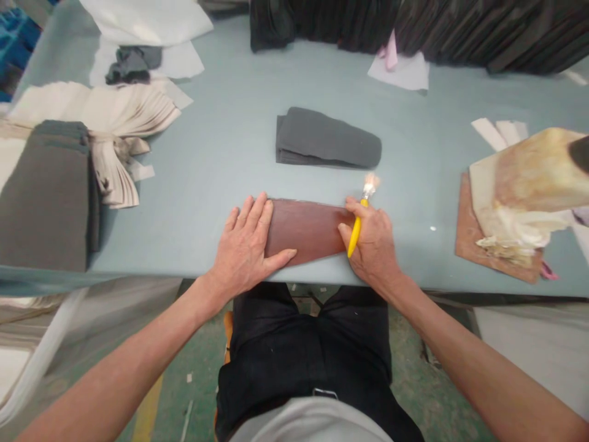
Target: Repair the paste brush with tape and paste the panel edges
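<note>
Noted near the front edge of the tabletop (207,153), directly before the seated person: a brown sheet (306,230), lying flat, long side running left to right, narrowing toward the right. Observed on its left end: left hand (246,242), spread flat, fingers close together, thumb set wide apart and resting on the sheet. Observed at its right end: right hand (370,242), fingers curled narrow, holding a yellow brush (354,234), with pale bristles pointing away from the person. Both ends of the sheet partly hidden by hands.

Found just beyond the sheet: dark grey pieces (329,138), layered, near the bristles but apart from them. Recorded at far left: a grey stack (46,202) reaching the front edge, beside fanned cream pieces (101,110); behind these, white sheets (147,18) and a dark scrap (133,64). Along the far side: a row of black pieces (331,24), packed tightly, with a white scrap (405,70) before it. Well to the right: a stained container (529,169) over a brown board (464,215), with pale strips (490,132) just behind.
</note>
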{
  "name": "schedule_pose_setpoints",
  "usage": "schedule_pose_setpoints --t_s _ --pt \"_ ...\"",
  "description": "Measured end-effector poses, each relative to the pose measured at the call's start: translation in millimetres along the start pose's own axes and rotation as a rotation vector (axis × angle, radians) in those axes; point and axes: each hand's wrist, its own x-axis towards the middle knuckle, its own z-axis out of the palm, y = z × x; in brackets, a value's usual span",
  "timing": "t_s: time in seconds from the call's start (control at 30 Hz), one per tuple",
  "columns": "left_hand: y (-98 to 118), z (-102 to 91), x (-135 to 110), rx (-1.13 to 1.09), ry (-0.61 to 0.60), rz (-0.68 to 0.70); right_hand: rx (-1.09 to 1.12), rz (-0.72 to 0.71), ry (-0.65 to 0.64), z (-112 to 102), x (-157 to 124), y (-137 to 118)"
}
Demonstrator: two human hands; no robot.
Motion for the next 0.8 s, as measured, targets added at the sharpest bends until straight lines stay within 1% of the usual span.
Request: schedule_pose_setpoints --t_s 0.17,0.3,0.43,0.5,0.57,0.63,0.7,0.8 --pt "-6 2.0 -3 0.019 0.025 0.009 0.027 0.01 -0.003 -1 1 0" --pt "-9 2.9 -5 0.058 0.022 0.022 0.061 0.033 -0.014 -3 1 1" --pt "-12 -2.8 -7 0.145 0.005 0.04 0.094 0.038 0.0 -2 1 2" --pt "-8 -8.1 -5 0.205 -0.004 0.073 0.108 0.042 0.008 -1 1 2" --pt "0 -12.3 2 0.251 -0.021 0.129 0.114 0.052 0.018 0 1 2" --pt "14 -13.2 13 0.273 -0.043 0.19 0.117 0.065 0.024 0 1 2" --pt "31 -9.7 28 0.276 -0.062 0.25 0.122 0.075 0.022 0 1 2" --pt "56 0.5 52 0.236 -0.095 0.352 0.138 0.072 0.005 -1 1 3"
